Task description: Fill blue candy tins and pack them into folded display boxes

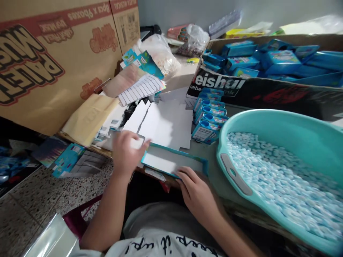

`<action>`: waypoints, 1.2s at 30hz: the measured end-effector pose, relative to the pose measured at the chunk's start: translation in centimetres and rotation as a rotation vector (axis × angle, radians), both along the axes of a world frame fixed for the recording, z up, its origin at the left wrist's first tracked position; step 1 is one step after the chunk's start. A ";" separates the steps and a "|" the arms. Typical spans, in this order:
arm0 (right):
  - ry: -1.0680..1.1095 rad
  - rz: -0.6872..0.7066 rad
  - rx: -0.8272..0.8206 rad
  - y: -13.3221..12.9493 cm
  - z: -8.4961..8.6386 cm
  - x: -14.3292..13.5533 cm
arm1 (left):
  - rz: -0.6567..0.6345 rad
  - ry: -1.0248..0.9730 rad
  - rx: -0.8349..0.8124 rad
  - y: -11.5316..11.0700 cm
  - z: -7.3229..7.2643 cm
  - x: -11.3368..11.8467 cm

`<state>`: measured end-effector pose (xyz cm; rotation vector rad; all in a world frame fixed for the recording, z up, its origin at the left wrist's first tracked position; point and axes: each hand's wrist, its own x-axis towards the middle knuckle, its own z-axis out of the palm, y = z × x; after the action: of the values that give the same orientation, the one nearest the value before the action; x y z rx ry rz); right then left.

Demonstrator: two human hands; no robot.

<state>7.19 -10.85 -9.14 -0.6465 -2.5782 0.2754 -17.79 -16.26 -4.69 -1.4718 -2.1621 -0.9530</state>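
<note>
A shallow open cardboard box (174,160) with a white inside and blue outer walls lies at the table's front edge. At its left end my left hand (127,151), somewhat blurred, has its thumb and fingers closed around a white end flap (137,142). Curled over the near wall towards the right end are the fingers of my right hand (197,191). Behind the box lie flat white cardboard blanks (167,121). Small blue candy boxes (206,130) with round holes stand in a row to the right of the blanks.
On the right stands a turquoise tub (268,116) of pale blue wrapped sweets (281,185). Behind it, a black-sided carton (257,91) holds several blue packs. A large brown carton (61,64) rises at left, near printed sheets (142,85) and a yellowish folded packet (91,116).
</note>
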 end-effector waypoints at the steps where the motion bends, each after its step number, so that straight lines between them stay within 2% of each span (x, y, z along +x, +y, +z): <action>1: 0.040 0.007 0.016 0.2 -0.1 0.7 | 0.167 -0.007 0.044 0.5 0.9 -1.3; 2: 0.069 0.013 0.037 0.4 -0.2 1.3 | 0.285 -0.036 0.010 1.3 1.7 -2.3; 4: 0.098 0.005 0.079 0.7 -0.3 2.3 | 0.377 -0.149 -0.237 3.4 2.9 -3.4; 7: 0.141 -0.011 0.121 1.0 -0.5 2.9 | 0.357 -0.202 -0.634 7.2 3.6 -2.7; 9: 0.181 -0.026 0.125 0.9 -0.7 2.9 | 0.357 -0.140 -0.738 9.2 3.5 -1.6; 13: 0.225 -0.058 0.118 0.6 -0.9 2.8 | 0.389 -0.115 -0.791 10.5 2.8 -1.5; 17: 0.191 -0.053 0.089 0.4 -0.7 3.2 | 0.384 -0.160 -0.798 9.1 2.6 -3.6; 20: 0.223 -0.067 0.069 0.5 -0.7 3.4 | 0.335 -0.184 -0.788 7.9 2.6 -4.7; 23: 0.260 -0.072 0.065 0.6 -0.7 3.4 | 0.284 -0.214 -0.785 7.7 2.7 -4.6; 28: 0.288 -0.011 0.063 0.8 -0.6 3.4 | 0.291 -0.169 -0.826 9.1 2.7 -3.0; 32: 0.248 0.020 -0.030 0.9 -0.3 3.7 | 0.320 -0.222 -0.856 9.0 2.7 -3.2; 36: 0.229 -0.005 -0.146 0.9 0.3 4.1 | 0.276 -0.309 -0.808 8.1 2.9 -4.0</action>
<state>11.25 -9.92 -8.87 -0.6332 -2.3528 0.5094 -21.77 -8.18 -1.82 -1.3033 -3.0974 -0.1975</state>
